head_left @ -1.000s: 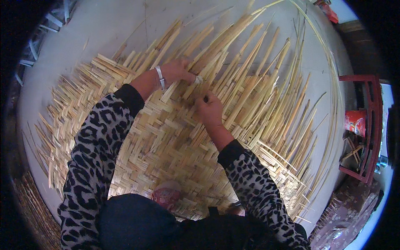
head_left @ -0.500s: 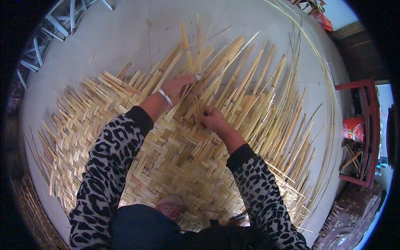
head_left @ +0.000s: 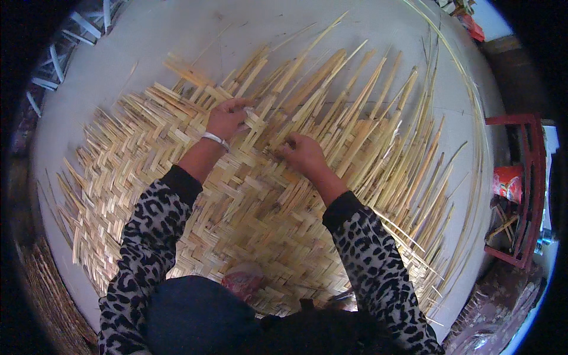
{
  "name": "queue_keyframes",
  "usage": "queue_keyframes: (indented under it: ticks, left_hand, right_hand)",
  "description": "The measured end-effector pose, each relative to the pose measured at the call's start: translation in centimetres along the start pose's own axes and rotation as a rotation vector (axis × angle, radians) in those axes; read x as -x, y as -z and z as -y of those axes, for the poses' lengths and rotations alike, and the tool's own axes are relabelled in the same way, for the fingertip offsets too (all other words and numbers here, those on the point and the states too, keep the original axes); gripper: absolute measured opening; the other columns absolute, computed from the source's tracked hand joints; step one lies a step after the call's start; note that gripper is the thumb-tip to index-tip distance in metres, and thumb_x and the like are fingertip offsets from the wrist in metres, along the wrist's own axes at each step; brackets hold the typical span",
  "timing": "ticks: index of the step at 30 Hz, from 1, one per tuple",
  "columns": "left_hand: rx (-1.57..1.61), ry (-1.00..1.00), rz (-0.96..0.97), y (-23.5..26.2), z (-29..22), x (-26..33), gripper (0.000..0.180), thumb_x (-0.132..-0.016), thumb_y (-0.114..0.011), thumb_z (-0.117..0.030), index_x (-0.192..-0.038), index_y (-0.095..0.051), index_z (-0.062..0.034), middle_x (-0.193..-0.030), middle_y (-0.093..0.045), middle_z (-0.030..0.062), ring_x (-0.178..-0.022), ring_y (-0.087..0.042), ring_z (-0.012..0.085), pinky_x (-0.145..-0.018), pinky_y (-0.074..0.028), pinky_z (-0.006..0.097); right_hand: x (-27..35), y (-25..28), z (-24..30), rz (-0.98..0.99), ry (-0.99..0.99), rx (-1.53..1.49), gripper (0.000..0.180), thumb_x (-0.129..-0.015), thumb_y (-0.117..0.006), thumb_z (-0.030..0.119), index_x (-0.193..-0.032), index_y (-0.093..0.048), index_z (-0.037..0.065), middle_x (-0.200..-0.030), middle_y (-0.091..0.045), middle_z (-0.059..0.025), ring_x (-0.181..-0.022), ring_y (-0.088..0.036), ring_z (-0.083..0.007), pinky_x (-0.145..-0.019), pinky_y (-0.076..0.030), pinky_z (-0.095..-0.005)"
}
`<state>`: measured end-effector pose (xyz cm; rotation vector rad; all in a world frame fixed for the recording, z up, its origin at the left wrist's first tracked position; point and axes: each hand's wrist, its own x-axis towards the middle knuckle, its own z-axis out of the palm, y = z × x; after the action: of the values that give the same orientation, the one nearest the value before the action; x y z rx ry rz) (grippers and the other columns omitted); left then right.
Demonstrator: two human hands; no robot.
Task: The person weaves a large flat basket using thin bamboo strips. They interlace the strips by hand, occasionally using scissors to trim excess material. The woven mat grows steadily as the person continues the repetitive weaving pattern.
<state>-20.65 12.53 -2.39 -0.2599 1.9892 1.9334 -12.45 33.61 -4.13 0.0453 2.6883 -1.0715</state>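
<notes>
woven mat (head_left: 236, 207) lay flat on the floor (head_left: 177, 35), below both hands. left hand (head_left: 226, 120): fingers partly spread at the weave edge, couldn't tell if gripping. right hand (head_left: 303, 155): fingertips pinched on strips (head_left: 316, 77). judged strips light, springy-stiff, a bit slick, likely to split if kinked; edges maybe sharp. best hold looked low, near the weave, not at the tips.

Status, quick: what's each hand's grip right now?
Left hand: at the pale strips; whether its grip is closed on one can't be told.
Right hand: curled over the woven mat; any hold can't be told.
</notes>
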Motion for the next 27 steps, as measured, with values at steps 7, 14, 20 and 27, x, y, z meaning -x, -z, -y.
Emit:
queue_keyframes:
  ticks: [7, 14, 20, 27]
  left_hand:
    - [-0.115, -0.122, -0.144, 0.7, 3.3, 0.6, 0.032, -0.079, -0.059, -0.002, -0.108, -0.070, -0.0094, -0.075, -0.057, -0.0009, -0.068, -0.056, 0.0084, -0.061, -0.053, 0.026]
    - [0.310, 0.012, -0.035, 4.6, 3.1, -0.3, 0.027, -0.083, -0.059, -0.002, -0.109, -0.067, -0.0066, -0.095, -0.063, 0.0026, -0.081, -0.061, 0.0135, -0.068, -0.055, 0.031]
    - [0.411, 0.033, 0.113, 7.8, 1.4, -0.5, 0.024, -0.086, -0.056, 0.000, -0.108, -0.065, -0.0017, -0.100, -0.063, 0.0061, -0.090, -0.062, 0.0167, -0.077, -0.055, 0.032]
    - [0.308, -0.004, 0.390, 10.2, -0.2, -0.7, 0.018, -0.085, -0.056, -0.001, -0.101, -0.064, -0.0007, -0.102, -0.062, 0.0061, -0.098, -0.061, 0.0177, -0.087, -0.054, 0.032]
  right_hand:
    - [2.5, -1.2, 2.8, -0.141, -0.012, 0.138, 0.027, -0.083, -0.064, 0.019, -0.105, -0.059, 0.004, -0.101, -0.060, -0.0211, -0.093, -0.059, -0.0398, -0.076, -0.050, -0.0459]
    - [2.8, 0.4, 4.6, -0.238, 0.135, 0.108, 0.028, -0.081, -0.062, 0.007, -0.107, -0.054, 0.001, -0.111, -0.052, -0.0215, -0.095, -0.058, -0.0410, -0.079, -0.050, -0.0453]
    - [-3.2, -2.2, 7.9, -0.187, 0.387, -0.002, 0.028, -0.080, -0.062, 0.010, -0.106, -0.056, 0.001, -0.108, -0.055, -0.0216, -0.096, -0.057, -0.0415, -0.080, -0.049, -0.0460]
    - [-7.4, -3.9, 9.3, 0.026, 0.166, 0.170, 0.029, -0.077, -0.066, 0.029, -0.089, -0.067, 0.003, -0.084, -0.065, -0.0202, -0.084, -0.062, -0.0394, -0.074, -0.050, -0.0462]
